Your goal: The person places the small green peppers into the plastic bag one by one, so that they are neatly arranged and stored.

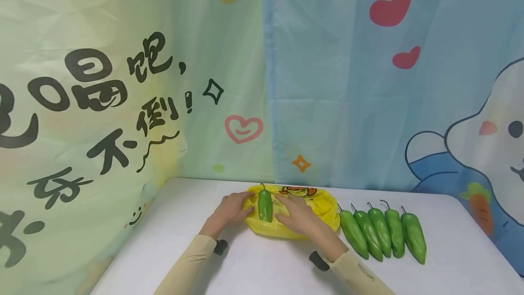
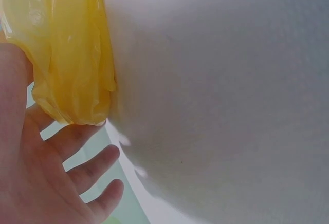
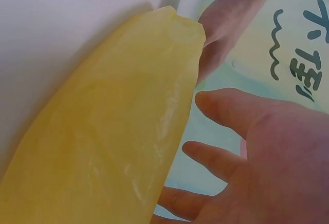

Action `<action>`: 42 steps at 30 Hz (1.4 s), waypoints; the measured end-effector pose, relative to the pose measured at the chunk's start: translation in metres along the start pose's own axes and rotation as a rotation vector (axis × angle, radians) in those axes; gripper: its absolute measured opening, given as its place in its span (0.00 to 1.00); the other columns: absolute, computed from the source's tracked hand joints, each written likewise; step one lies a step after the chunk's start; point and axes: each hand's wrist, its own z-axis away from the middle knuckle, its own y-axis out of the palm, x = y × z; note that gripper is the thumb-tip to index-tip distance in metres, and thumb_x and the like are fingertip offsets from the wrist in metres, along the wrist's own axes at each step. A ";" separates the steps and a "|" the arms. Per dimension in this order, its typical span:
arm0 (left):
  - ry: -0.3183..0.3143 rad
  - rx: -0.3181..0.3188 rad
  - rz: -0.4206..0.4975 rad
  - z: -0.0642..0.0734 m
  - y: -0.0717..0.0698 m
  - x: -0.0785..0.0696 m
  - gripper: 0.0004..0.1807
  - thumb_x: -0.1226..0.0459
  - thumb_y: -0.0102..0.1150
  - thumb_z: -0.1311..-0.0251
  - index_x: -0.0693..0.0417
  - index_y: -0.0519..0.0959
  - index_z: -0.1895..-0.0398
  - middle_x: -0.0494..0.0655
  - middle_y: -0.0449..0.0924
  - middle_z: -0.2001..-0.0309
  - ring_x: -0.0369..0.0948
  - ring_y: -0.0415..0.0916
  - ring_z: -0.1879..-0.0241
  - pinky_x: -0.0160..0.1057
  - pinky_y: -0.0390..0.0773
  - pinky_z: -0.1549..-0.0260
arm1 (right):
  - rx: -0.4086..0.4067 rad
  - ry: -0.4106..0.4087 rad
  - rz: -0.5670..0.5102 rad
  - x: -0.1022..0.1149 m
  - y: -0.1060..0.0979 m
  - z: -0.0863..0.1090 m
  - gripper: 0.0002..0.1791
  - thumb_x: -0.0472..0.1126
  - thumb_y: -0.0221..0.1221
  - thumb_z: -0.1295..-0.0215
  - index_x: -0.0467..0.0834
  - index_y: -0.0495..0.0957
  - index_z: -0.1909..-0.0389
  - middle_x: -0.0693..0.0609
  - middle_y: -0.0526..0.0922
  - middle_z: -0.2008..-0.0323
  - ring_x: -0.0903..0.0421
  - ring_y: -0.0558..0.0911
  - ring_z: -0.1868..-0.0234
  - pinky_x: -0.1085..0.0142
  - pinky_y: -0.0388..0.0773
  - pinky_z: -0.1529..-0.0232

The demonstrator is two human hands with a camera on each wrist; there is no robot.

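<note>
A yellow plastic bag (image 1: 278, 230) lies spread on the white table, its front edge turned up. One green chili pepper (image 1: 265, 206) with a thin curved stem lies on the bag, stem pointing away. My left hand (image 1: 231, 208) is at the bag's left edge; the left wrist view shows that hand (image 2: 49, 157) with loosely spread fingers beside the hanging yellow plastic. Over the bag, right of the pepper, is my right hand (image 1: 298, 214). In the right wrist view its fingers are extended and apart, with some fingertips hidden behind the bag's yellow side (image 3: 113, 121).
Several green chili peppers (image 1: 380, 231) lie side by side to the right of the bag, stems pointing away. The white table (image 1: 446, 240) ends at a printed curtain (image 1: 311, 104) behind. Another printed cloth (image 1: 123, 149) hangs along the left side.
</note>
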 end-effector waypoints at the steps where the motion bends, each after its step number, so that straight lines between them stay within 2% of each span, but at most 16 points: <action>1: -0.002 0.001 -0.002 0.000 0.000 0.000 0.28 0.50 0.54 0.31 0.48 0.72 0.30 0.50 0.75 0.32 0.55 0.70 0.32 0.62 0.66 0.32 | -0.001 -0.003 0.003 0.000 0.000 0.000 0.32 0.48 0.59 0.29 0.49 0.66 0.26 0.33 0.62 0.26 0.32 0.59 0.25 0.28 0.57 0.31; 7: -0.012 0.002 -0.007 0.003 -0.001 0.002 0.28 0.50 0.54 0.30 0.47 0.71 0.30 0.50 0.74 0.32 0.54 0.70 0.31 0.61 0.66 0.31 | -0.011 -0.020 0.017 -0.004 -0.001 0.002 0.32 0.48 0.59 0.29 0.48 0.66 0.26 0.32 0.62 0.26 0.30 0.59 0.25 0.27 0.57 0.31; 14: 0.016 0.000 0.004 0.002 -0.002 0.000 0.28 0.51 0.54 0.30 0.49 0.71 0.30 0.51 0.75 0.32 0.55 0.70 0.32 0.62 0.66 0.32 | -0.027 -0.016 0.040 -0.017 -0.004 0.007 0.31 0.48 0.58 0.28 0.48 0.65 0.26 0.32 0.61 0.26 0.28 0.58 0.25 0.26 0.56 0.32; 22: 0.003 0.004 -0.012 0.002 -0.002 -0.003 0.28 0.51 0.54 0.31 0.48 0.72 0.30 0.50 0.75 0.32 0.55 0.71 0.32 0.61 0.67 0.32 | -0.034 -0.048 0.033 -0.024 -0.006 0.013 0.31 0.46 0.58 0.28 0.46 0.65 0.26 0.31 0.62 0.27 0.28 0.58 0.26 0.27 0.56 0.31; 29: 0.004 0.006 -0.015 0.003 -0.003 -0.003 0.28 0.51 0.54 0.31 0.49 0.71 0.30 0.51 0.75 0.32 0.55 0.70 0.32 0.61 0.67 0.32 | -0.037 -0.036 0.048 -0.030 -0.010 0.018 0.31 0.47 0.57 0.27 0.48 0.64 0.25 0.31 0.60 0.26 0.29 0.58 0.25 0.28 0.57 0.31; 42: 0.015 -0.004 -0.013 0.003 -0.001 -0.001 0.28 0.51 0.54 0.31 0.49 0.71 0.30 0.52 0.75 0.32 0.55 0.71 0.33 0.62 0.68 0.33 | -0.135 -0.109 0.139 -0.056 -0.025 0.028 0.31 0.43 0.59 0.30 0.43 0.66 0.27 0.28 0.66 0.31 0.27 0.64 0.30 0.27 0.63 0.35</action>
